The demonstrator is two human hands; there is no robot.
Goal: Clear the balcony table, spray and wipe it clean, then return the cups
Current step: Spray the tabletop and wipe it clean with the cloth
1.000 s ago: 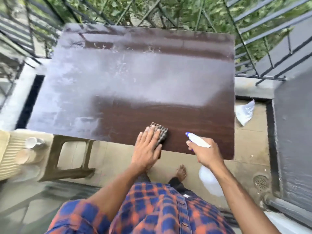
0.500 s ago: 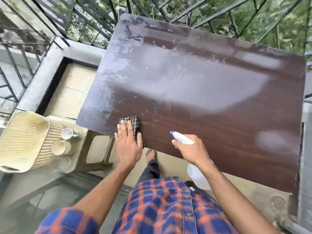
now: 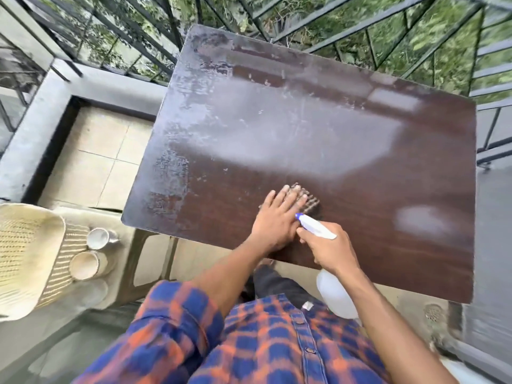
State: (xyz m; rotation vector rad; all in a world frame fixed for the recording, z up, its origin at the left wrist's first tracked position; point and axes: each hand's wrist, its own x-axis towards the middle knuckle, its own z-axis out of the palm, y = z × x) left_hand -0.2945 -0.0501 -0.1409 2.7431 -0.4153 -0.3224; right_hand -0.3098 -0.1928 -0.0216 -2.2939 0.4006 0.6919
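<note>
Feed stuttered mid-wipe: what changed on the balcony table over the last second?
The left hand, pressing the checked grey cloth, swept it left along the near edge of the dark brown wooden table, then back right and farther in, beside the right hand. Unchanged: the right hand grips the white blue-tipped spray bottle; two cups sit on the beige plastic chair.

The table [image 3: 360, 167] shows glossy dark wood-grain, hazed grey at upper left; the cloth [image 3: 310, 203] looks woven, the spray bottle [image 3: 336, 297] smooth white plastic.

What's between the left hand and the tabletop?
A dark checked cloth, pressed flat onto the tabletop by the left hand, fingers straight. The head view shows it; the right hand holds the spray bottle alongside.
</note>
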